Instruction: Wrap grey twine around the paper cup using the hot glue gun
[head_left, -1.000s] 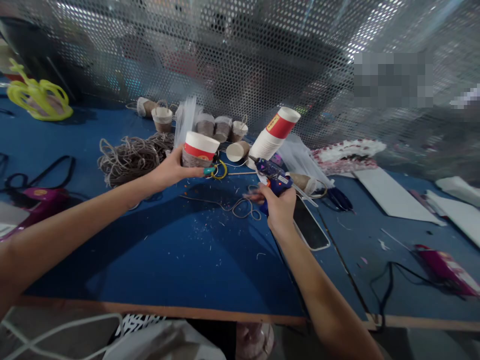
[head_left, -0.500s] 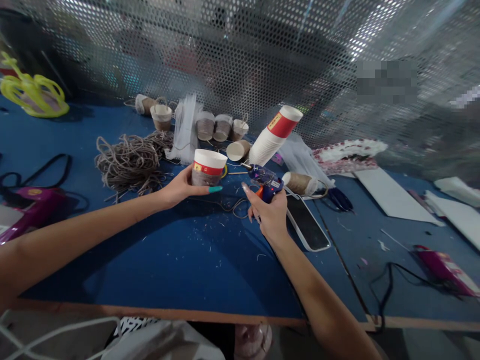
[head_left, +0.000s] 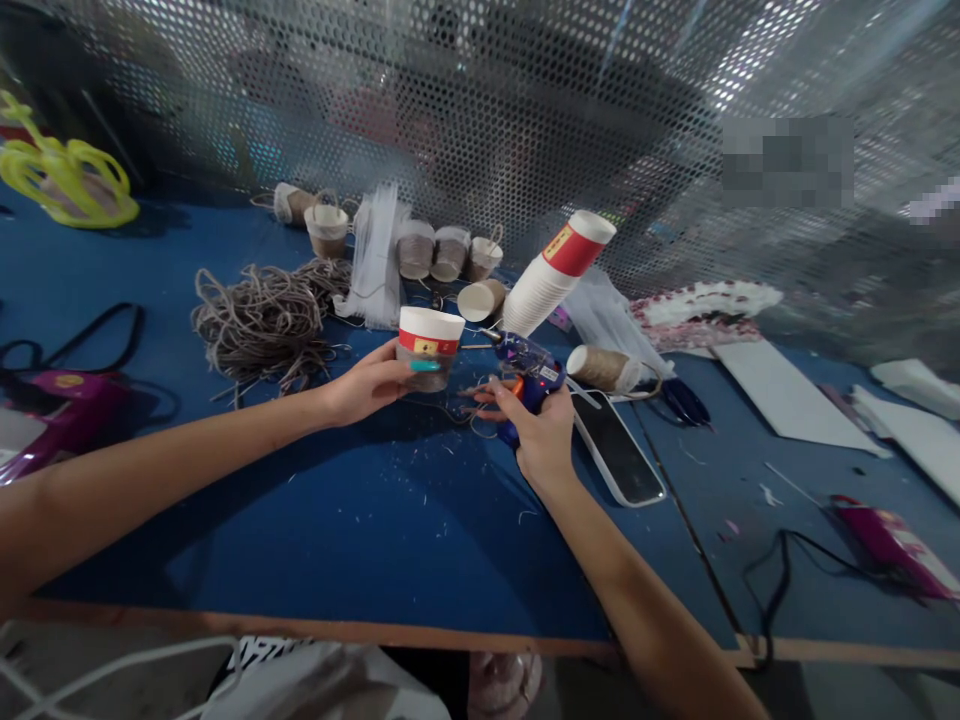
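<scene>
My left hand [head_left: 371, 383] is closed round a paper cup [head_left: 427, 344] with a white rim, a red band and brown twine wound about its lower part, held just above the blue table [head_left: 337, 510]. My right hand [head_left: 536, 430] grips a blue glue gun [head_left: 525, 365], its nozzle pointing left toward the cup. A length of loose twine [head_left: 457, 410] trails between the two hands.
A tangle of brown twine [head_left: 262, 325] lies at left. Several twine-wrapped cups [head_left: 435, 250], a leaning stack of paper cups [head_left: 551, 270], a twine spool [head_left: 600, 368] and a phone [head_left: 619, 455] sit behind and right. Pink tools [head_left: 892, 545] with cords lie at both sides.
My left hand has brought the cup to the right and a little nearer, close to the glue gun. My right hand has shifted slightly left, its fingers closing round the gun.
</scene>
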